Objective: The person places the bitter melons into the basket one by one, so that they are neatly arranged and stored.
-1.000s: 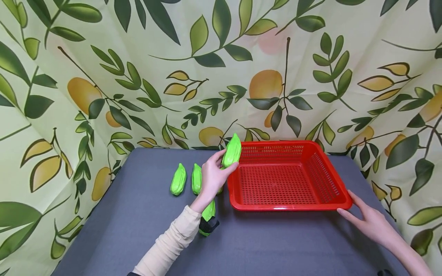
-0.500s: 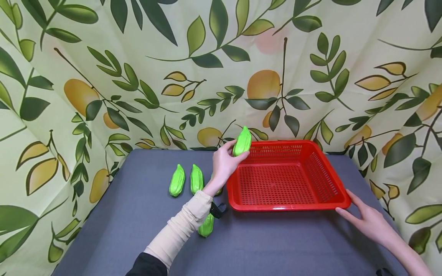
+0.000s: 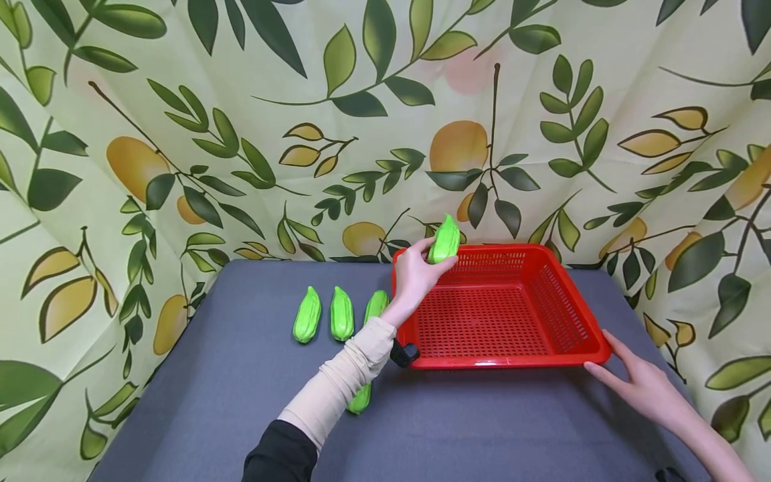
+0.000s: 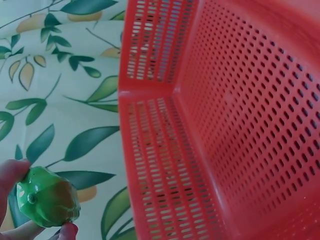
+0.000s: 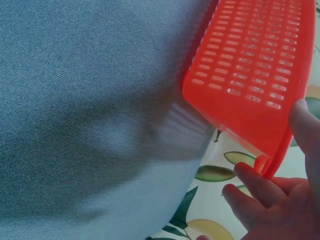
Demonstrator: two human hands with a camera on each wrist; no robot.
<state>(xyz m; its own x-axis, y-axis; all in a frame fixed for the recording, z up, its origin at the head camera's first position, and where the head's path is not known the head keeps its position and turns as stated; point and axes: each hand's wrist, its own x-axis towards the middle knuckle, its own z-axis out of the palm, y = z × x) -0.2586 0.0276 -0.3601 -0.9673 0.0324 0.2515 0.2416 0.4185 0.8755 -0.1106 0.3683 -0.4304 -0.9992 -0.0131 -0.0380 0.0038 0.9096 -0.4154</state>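
My left hand (image 3: 417, 273) holds a ridged, glossy green gourd (image 3: 445, 239) between thumb and fingers, over the back left rim of a red perforated basket (image 3: 502, 362). In the left wrist view the gourd (image 4: 47, 197) shows its blunt end, outside the basket wall (image 4: 165, 170). My right hand (image 3: 644, 381) grips the basket's front right corner, thumb and fingers on either side of it; the right wrist view shows this hand (image 5: 280, 200) at the rim. The basket's visible floor holds nothing. Similar gourds lie to its left: one (image 3: 307, 314), another (image 3: 341, 314) and a third (image 3: 376, 304).
Another green gourd (image 3: 360, 399) lies nearer the front, partly hidden by the left sleeve (image 3: 337, 385). The grey cloth-covered table (image 3: 482, 428) ends at a leaf-and-fruit patterned curtain (image 3: 241, 134) behind and at the sides.
My left hand has carried the gourd rightward and slightly up, from the basket's left edge to over its back left rim. My right hand stays at the corner.
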